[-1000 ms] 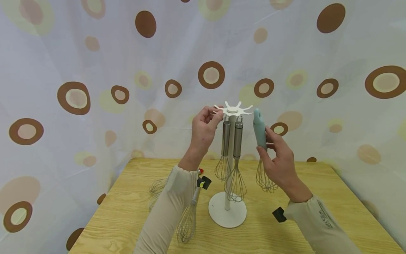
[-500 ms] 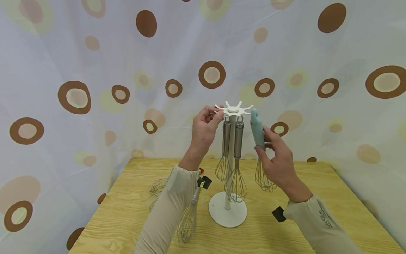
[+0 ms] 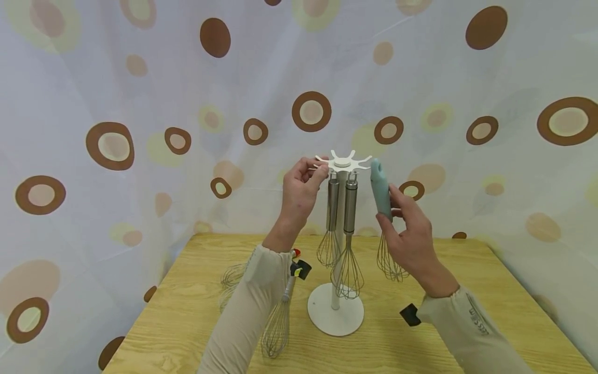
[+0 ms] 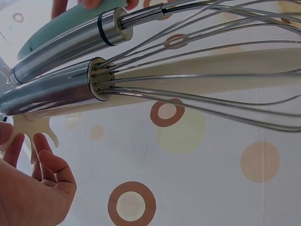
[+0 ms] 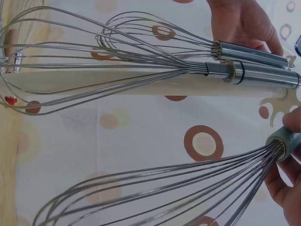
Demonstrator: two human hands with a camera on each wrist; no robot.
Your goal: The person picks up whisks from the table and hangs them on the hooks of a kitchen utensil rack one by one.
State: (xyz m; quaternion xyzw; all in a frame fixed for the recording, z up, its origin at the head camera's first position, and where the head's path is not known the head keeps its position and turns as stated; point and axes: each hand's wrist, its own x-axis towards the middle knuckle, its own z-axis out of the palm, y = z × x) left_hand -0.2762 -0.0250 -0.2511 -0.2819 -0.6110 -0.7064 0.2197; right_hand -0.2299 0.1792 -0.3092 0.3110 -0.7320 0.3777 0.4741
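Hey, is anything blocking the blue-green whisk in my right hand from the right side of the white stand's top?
Nothing visible is between the blue-green whisk and that side of the white stand. The two steel-handled whisks hang toward the front, and your left hand grips the opposite side.

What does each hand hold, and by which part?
Right hand: pale-teal-handled wire whisk, by its lower handle. Left hand: white round-based stand, by its hooked top.
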